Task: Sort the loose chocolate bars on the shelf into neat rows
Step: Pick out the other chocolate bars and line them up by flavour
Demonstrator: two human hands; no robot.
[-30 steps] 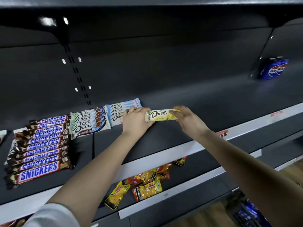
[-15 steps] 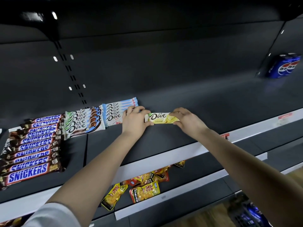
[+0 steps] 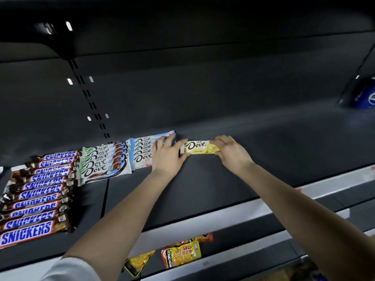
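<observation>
Already three rows stand sorted on the shelf (image 3: 203,191): Snickers bars (image 3: 36,191), green-marked Dove bars (image 3: 103,165) and blue Dove bars (image 3: 145,152). Both the left hand (image 3: 167,155) and right hand (image 3: 231,152) pinch the yellow Dove bar (image 3: 199,147) by its ends with narrow fingers, just right of the blue row, seemingly starting a fourth.

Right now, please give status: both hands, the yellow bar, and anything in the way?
Left hand and right hand pinch the ends of the yellow bar. Bar low over the shelf, right of the light blue row. Nothing in the way.
</observation>
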